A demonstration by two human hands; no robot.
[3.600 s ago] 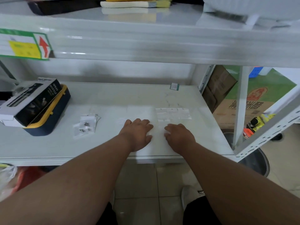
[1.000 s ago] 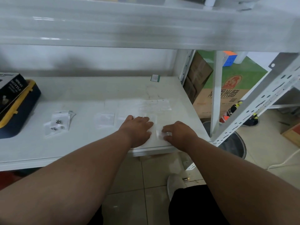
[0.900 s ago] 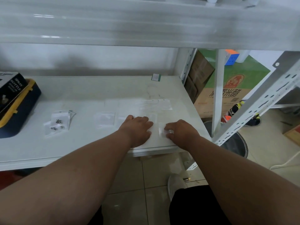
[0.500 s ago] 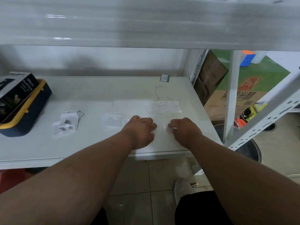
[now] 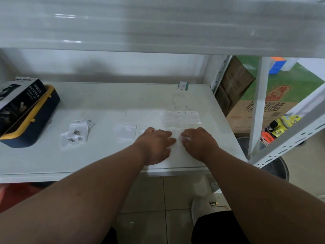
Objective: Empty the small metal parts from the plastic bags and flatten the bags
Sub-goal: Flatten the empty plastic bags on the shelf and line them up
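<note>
While both hands (palms down) (image 5: 156, 144) press, a bag (image 5: 177, 138) lies flat.

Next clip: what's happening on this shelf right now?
A person presses both hands, left hand and right hand, flat onto a clear plastic bag near the front of the white shelf, smoothing it. Flattened bags lie just beyond. To the left, bags with small metal parts are not yet emptied.
</note>
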